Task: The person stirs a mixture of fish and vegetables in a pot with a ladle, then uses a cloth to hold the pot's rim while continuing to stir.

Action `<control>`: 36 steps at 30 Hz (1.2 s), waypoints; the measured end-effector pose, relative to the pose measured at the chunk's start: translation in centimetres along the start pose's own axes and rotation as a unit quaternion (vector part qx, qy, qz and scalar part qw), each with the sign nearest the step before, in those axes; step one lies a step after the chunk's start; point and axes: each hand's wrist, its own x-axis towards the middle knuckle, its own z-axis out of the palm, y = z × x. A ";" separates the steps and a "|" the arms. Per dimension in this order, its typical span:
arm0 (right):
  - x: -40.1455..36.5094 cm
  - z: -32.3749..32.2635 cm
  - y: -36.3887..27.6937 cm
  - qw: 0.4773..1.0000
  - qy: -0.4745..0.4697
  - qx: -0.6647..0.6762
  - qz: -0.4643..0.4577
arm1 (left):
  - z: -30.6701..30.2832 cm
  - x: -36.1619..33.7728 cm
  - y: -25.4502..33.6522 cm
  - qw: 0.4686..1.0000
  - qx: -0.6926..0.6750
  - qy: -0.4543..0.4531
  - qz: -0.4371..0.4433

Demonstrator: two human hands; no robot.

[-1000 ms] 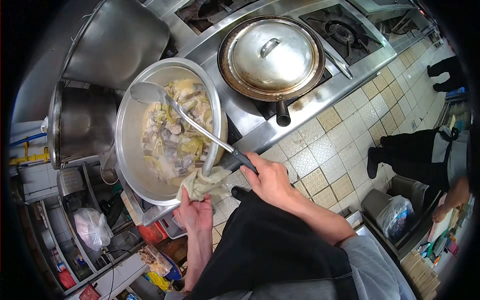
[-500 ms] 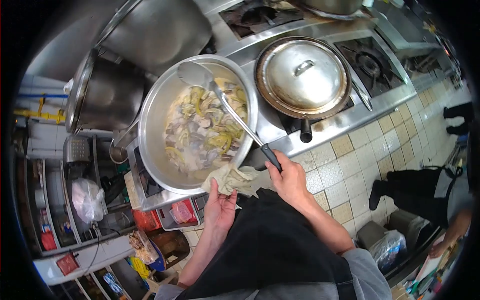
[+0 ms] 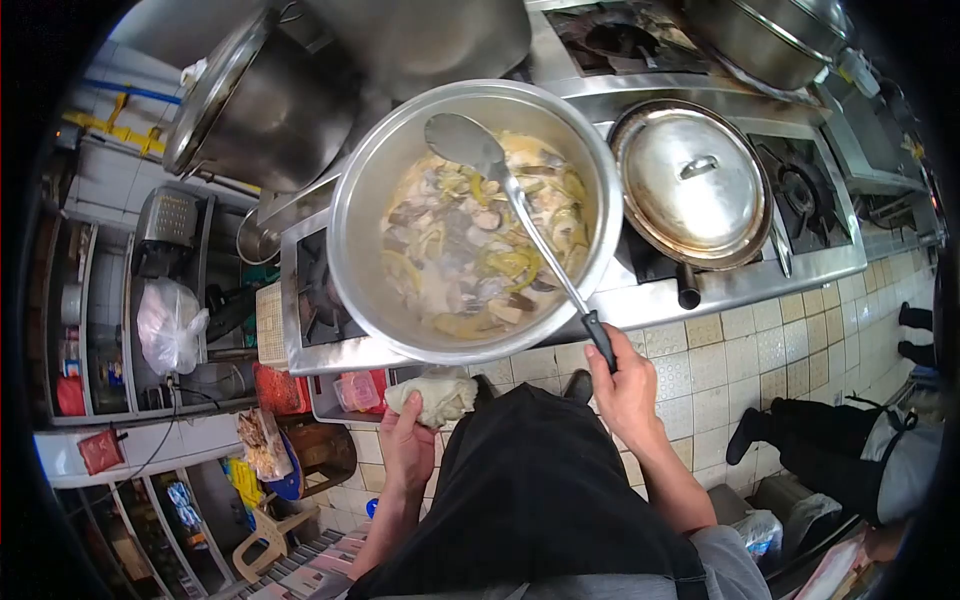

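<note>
Two hands full | your right hand (image 3: 625, 388) grips the serving spoon (image 3: 468, 142) over stew (image 3: 480, 250) | your left hand (image 3: 407, 442) clutches a cloth (image 3: 440, 398), now off the cooking pot (image 3: 360, 220) — which looks unheld | pot: front edge of stove (image 3: 760, 283), near left corner

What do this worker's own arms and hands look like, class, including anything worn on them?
The left hand and right hand are ungloved, with no watch visible at either wrist. Both forearms are bare; a short grey sleeve covers the upper right arm.
</note>
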 end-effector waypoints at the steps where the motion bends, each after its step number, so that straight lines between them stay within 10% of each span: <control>1: 0.0 0.2 -0.3 1.000 -0.002 -0.003 -0.005 | -1.5 0.4 0.4 1.000 0.005 0.003 0.024; 11: -2.8 5.0 -4.3 0.982 0.149 -0.109 0.041 | -13.1 8.8 7.4 0.993 0.024 0.024 0.110; 17: -6.2 11.9 -6.7 0.969 0.225 -0.092 0.047 | -19.8 14.6 9.4 0.949 0.269 0.023 0.162; 36: -7.5 15.4 -9.6 0.947 0.234 -0.165 0.146 | -21.2 24.4 2.1 0.792 0.491 -0.056 0.359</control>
